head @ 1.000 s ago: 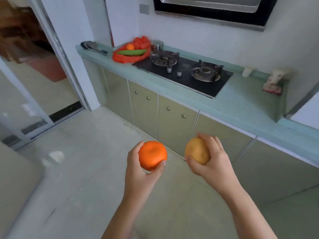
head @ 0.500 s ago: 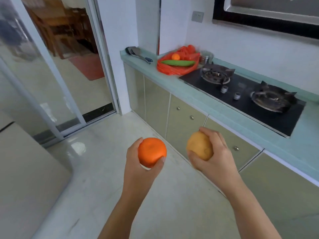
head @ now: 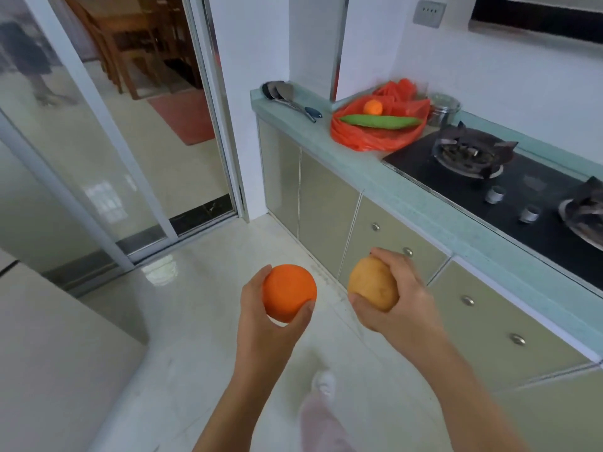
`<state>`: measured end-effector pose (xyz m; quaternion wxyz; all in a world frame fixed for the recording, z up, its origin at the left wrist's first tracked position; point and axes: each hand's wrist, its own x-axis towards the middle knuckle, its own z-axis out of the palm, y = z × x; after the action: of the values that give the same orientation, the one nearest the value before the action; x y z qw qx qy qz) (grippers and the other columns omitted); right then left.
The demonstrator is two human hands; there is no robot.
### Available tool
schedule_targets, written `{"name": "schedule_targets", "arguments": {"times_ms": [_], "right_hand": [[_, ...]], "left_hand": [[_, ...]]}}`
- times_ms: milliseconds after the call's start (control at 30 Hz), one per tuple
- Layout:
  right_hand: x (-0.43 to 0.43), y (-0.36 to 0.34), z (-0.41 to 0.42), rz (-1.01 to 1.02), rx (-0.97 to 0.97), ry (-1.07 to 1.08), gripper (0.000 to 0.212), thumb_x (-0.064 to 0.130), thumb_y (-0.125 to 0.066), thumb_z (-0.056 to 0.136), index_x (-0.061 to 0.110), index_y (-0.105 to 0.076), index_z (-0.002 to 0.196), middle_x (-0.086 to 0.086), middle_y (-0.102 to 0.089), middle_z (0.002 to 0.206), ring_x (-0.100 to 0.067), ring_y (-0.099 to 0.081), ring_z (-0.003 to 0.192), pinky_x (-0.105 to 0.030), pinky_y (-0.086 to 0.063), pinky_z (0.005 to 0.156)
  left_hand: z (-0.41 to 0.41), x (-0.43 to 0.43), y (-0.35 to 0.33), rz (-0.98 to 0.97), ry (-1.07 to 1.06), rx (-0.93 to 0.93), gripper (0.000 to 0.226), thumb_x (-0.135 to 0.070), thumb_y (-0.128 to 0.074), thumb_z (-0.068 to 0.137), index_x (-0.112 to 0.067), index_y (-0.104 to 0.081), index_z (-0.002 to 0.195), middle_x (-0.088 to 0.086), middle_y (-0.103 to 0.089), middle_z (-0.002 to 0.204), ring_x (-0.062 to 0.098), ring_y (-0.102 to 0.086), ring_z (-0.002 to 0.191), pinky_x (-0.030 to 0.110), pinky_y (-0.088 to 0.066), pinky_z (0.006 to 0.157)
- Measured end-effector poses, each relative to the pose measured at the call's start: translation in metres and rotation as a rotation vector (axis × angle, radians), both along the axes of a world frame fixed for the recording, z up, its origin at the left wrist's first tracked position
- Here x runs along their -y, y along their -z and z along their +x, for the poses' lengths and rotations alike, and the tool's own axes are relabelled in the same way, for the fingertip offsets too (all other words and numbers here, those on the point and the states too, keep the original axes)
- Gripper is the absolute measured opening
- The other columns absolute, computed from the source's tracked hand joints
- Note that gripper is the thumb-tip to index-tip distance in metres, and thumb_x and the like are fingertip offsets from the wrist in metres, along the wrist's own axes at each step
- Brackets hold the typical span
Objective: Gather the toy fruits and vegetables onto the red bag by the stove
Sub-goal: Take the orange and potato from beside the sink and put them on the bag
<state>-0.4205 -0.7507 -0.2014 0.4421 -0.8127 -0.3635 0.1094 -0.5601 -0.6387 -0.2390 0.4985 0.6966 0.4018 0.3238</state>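
A toy orange (head: pixel 289 292) sits in the left hand (head: pixel 267 324), its grip curled around it, and a toy potato (head: pixel 372 284) is held in the right hand's (head: pixel 396 303) grip, both raised over the pale floor (head: pixel 182 308). The red bag (head: pixel 378 122), holding a small orange (head: pixel 373 107) and a green pod (head: pixel 380 121), lies on the desk (head: pixel 365 164) just left of the stove (head: pixel 496 181). Compared with half a second earlier, the bag and desk look nearer and larger, and a blurred white shoe (head: pixel 323 383) now shows below the hands.

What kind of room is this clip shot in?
Most likely a home kitchen: a black gas stove is set into a pale green counter over cabinet doors, with metal spatulas lying on the counter's far end. A sliding glass door opens onto a room with wooden furniture.
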Motion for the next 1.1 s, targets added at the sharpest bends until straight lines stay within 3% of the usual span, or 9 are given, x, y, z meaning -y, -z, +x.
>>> {"name": "schedule_targets", "arguments": {"times_ms": [133, 333, 533, 667, 867, 933, 1000, 1100], "right_hand": [[-0.053, 0.0, 0.057, 0.032, -0.021, -0.027, 0.063, 0.027, -0.075, 0.069, 0.034, -0.043, 0.123, 0.018, -0.039, 0.121, 0.021, -0.037, 0.096, 0.006, -0.033, 0.068], [-0.111, -0.019, 0.155, 0.114, -0.025, 0.053, 0.062, 0.024, -0.075, 0.069, 0.035, -0.044, 0.121, 0.016, -0.042, 0.119, 0.02, -0.039, 0.098, 0.0, -0.037, 0.068], [-0.146, -0.023, 0.227, 0.099, -0.035, 0.15, 0.063, 0.021, -0.076, 0.07, 0.032, -0.045, 0.124, 0.013, -0.044, 0.119, -0.005, -0.045, 0.098, -0.025, -0.041, 0.08], [-0.174, -0.017, 0.254, 0.066, -0.057, 0.148, 0.065, 0.023, -0.076, 0.068, 0.032, -0.045, 0.124, 0.014, -0.044, 0.121, -0.005, -0.045, 0.102, -0.035, -0.048, 0.086], [-0.221, -0.006, 0.291, 0.035, -0.09, 0.2, 0.063, 0.022, -0.075, 0.069, 0.034, -0.045, 0.123, 0.025, -0.041, 0.114, -0.005, -0.048, 0.1, -0.035, -0.05, 0.084], [-0.242, -0.001, 0.305, 0.019, -0.078, 0.238, 0.063, 0.022, -0.075, 0.07, 0.034, -0.044, 0.124, 0.026, -0.041, 0.112, -0.003, -0.047, 0.097, -0.025, -0.049, 0.078], [-0.268, 0.001, 0.32, 0.004, -0.047, 0.268, 0.064, 0.022, -0.075, 0.07, 0.03, -0.045, 0.125, 0.018, -0.043, 0.116, -0.001, -0.045, 0.096, -0.011, -0.038, 0.074], [-0.322, -0.002, 0.34, -0.009, -0.01, 0.279, 0.064, 0.023, -0.076, 0.069, 0.028, -0.045, 0.125, 0.013, -0.043, 0.116, -0.007, -0.045, 0.1, -0.018, -0.036, 0.079]], "left_hand": [[0.058, -0.052, -0.005, 0.056, 0.018, -0.016, 0.072, -0.026, -0.079, 0.069, -0.039, -0.031, 0.121, -0.014, -0.035, 0.119, 0.011, -0.045, 0.102, 0.011, -0.038, 0.069], [0.166, -0.121, -0.039, 0.179, 0.165, 0.007, 0.067, -0.025, -0.079, 0.068, -0.042, -0.033, 0.114, -0.029, -0.035, 0.11, -0.02, -0.038, 0.098, -0.002, -0.037, 0.069], [0.243, -0.161, -0.038, 0.156, 0.212, 0.046, 0.066, -0.025, -0.079, 0.068, -0.043, -0.034, 0.112, -0.029, -0.035, 0.113, -0.009, -0.043, 0.101, -0.004, -0.035, 0.07], [0.267, -0.189, -0.024, 0.125, 0.202, 0.014, 0.069, -0.025, -0.079, 0.068, -0.037, -0.034, 0.119, -0.028, -0.036, 0.114, -0.011, -0.042, 0.1, 0.001, -0.04, 0.069], [0.31, -0.249, -0.008, 0.076, 0.217, 0.035, 0.067, -0.02, -0.079, 0.069, -0.035, -0.038, 0.119, -0.026, -0.04, 0.114, -0.016, -0.042, 0.102, 0.013, -0.041, 0.075], [0.327, -0.274, -0.002, 0.062, 0.246, 0.042, 0.067, -0.019, -0.08, 0.068, -0.036, -0.038, 0.118, -0.026, -0.039, 0.114, -0.02, -0.04, 0.101, 0.012, -0.041, 0.075], [0.343, -0.302, 0.002, 0.045, 0.277, 0.043, 0.068, -0.02, -0.08, 0.068, -0.038, -0.037, 0.117, -0.026, -0.039, 0.114, -0.022, -0.039, 0.1, 0.008, -0.041, 0.073], [0.365, -0.353, 0.001, 0.038, 0.313, 0.05, 0.066, -0.021, -0.079, 0.069, -0.041, -0.036, 0.115, -0.026, -0.04, 0.112, -0.024, -0.039, 0.098, 0.008, -0.041, 0.07]]}}
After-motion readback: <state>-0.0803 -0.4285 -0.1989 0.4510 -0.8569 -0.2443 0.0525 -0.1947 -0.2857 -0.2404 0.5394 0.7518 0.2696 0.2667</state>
